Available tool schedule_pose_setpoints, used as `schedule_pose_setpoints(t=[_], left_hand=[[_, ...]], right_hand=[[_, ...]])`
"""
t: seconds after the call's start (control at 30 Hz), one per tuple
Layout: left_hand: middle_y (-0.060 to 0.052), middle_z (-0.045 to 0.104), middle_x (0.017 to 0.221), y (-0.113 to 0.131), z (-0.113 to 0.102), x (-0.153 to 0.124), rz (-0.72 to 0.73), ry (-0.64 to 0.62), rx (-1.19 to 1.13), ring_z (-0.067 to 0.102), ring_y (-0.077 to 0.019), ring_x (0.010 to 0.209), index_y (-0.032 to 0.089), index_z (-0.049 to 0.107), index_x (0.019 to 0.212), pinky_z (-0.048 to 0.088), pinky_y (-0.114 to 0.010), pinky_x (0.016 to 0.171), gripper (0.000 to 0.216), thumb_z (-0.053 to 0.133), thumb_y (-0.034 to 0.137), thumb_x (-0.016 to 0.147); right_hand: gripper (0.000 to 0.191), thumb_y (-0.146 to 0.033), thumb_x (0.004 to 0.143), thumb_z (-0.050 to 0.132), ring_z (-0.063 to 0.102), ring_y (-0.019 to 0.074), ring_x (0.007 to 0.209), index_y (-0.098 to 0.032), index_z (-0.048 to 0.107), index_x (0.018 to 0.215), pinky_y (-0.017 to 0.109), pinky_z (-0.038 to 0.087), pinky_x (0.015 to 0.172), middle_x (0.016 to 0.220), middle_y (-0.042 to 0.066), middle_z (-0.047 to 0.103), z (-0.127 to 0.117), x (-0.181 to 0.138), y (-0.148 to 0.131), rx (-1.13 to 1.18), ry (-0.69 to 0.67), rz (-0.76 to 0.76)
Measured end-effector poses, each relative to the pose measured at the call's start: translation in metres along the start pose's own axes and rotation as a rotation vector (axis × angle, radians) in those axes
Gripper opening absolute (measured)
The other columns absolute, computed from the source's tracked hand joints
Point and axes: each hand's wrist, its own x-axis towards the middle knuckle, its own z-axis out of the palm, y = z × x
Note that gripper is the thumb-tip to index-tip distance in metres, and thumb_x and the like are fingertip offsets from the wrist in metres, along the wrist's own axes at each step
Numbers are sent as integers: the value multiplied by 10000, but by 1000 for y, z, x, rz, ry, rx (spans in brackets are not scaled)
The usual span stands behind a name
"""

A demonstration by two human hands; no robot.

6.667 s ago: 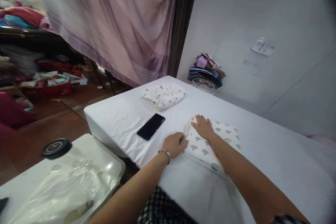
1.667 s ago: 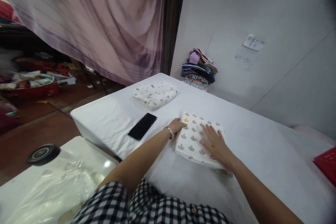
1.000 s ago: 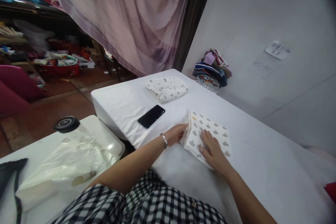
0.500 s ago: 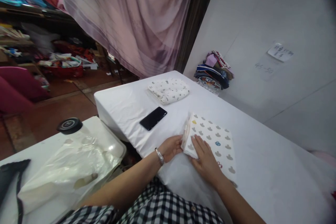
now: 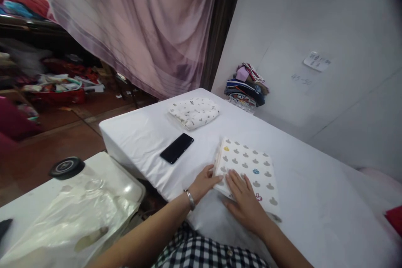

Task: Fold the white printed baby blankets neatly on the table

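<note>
A folded white cloth with grey and coloured prints lies flat on the white-covered table. My right hand rests flat on the cloth's near corner, fingers stretched out. My left hand, with a bracelet at the wrist, touches the cloth's left near edge, fingers extended against the stacked layers. Neither hand grips anything that I can see.
A black phone lies left of the cloth. A second folded printed cloth sits at the far corner. Stacked fabrics lean by the wall. At near left is a white surface with a plastic bag and a black-lidded jar.
Both hands slid back along the cloth toward its near end, smoothing it. The cloth now lies squarer and flatter. The camera view shifted slightly.
</note>
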Motion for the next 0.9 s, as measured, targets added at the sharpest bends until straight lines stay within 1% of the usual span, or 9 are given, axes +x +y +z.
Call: schedule_pose_setpoints(t=[0.1,0.2,0.27,0.37,0.47,0.53,0.6,0.77,0.9], left_hand=[[-158,587,1174,-10,-4,7,102,-29,68,577,-254,1026,131,353,1305,448,-338,864,869,791,347,585],[-135,588,1180,-18,-8,13,168,-40,139,567,-251,1053,163,377,1306,421,-346,918,820,775,339,611],[-124,610,1133,-19,-11,15,158,-12,179,583,-251,1017,166,373,1321,425,-354,904,824,768,328,615],[-106,635,1025,-14,-11,15,97,55,233,601,-248,940,141,347,1346,438,-352,855,880,771,321,596],[-89,625,968,-2,-7,10,28,88,267,599,-235,881,136,329,1355,460,-333,773,877,752,326,611],[-96,605,995,8,-1,6,-28,104,254,593,-230,871,146,339,1346,473,-318,708,833,732,310,629],[-99,591,1015,16,5,2,-68,116,195,591,-220,867,161,365,1322,478,-301,669,780,720,281,637],[-77,588,961,25,17,0,-56,103,-10,593,-184,805,174,382,1283,499,-311,691,735,719,227,632],[-90,581,992,25,19,2,-41,125,-22,590,-174,794,163,390,1278,501,-309,699,691,695,224,661]], right_hand=[[690,-370,897,436,164,266,1384,-273,70,1474,548,161,1104,1512,67,209,-10,-30,18,-21,90,126],[732,-416,884,463,179,290,1378,-281,50,1474,555,176,1098,1518,73,189,-12,-68,40,-52,152,261],[760,-418,873,481,180,301,1376,-284,34,1473,557,204,1091,1525,73,164,-8,-91,50,-62,169,306],[713,-357,888,462,193,290,1375,-306,52,1469,521,298,1069,1530,52,144,2,-113,57,-31,189,370],[671,-279,904,417,244,256,1363,-308,54,1467,448,379,1045,1533,40,130,9,-119,58,49,194,417],[675,-252,900,410,282,244,1349,-305,49,1467,420,406,1031,1533,42,132,11,-118,59,89,200,417],[690,-237,885,424,298,244,1341,-301,60,1467,409,418,1022,1533,46,137,11,-115,62,101,216,390],[724,-208,851,453,280,270,1347,-305,81,1466,446,414,1014,1528,54,155,11,-113,69,35,258,305],[729,-177,849,436,215,272,1371,-296,72,1469,464,376,1040,1528,42,157,8,-119,70,15,264,252]])
